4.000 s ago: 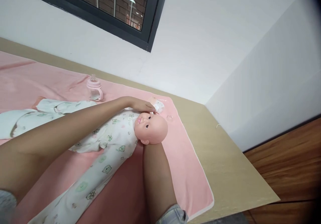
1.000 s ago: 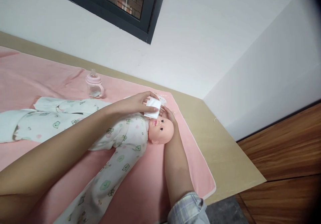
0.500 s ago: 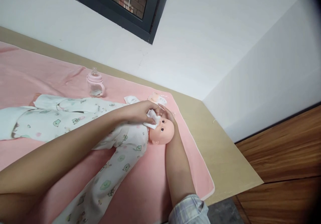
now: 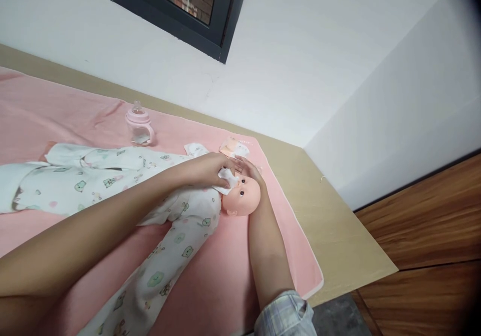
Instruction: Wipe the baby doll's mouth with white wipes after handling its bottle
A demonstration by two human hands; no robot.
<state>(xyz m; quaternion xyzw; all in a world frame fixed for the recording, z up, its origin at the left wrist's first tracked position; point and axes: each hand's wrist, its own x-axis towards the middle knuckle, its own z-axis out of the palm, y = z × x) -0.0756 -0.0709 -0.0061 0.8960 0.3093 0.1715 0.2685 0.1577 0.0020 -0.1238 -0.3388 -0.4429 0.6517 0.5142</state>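
A baby doll point(image 4: 246, 198) in a white romper printed with green bears point(image 4: 171, 225) lies on a pink blanket point(image 4: 210, 286). My left hand point(image 4: 208, 168) is closed on a small white wipe point(image 4: 227, 180) and presses it against the doll's mouth and cheek. My right hand point(image 4: 251, 171) cups the far side and top of the doll's head, its fingers curved round it, with the forearm running under the head.
A pink baby bottle point(image 4: 139, 124) stands on the blanket behind the doll. A small pink and white packet point(image 4: 235, 148) lies near the blanket's far corner. The tan table point(image 4: 338, 225) meets white walls at the back; wooden floor lies to the right.
One second ago my left hand held the folded wipe just above the doll's face. It has since lowered and now presses the wipe on the mouth. Four seconds ago the hand held no wipe.
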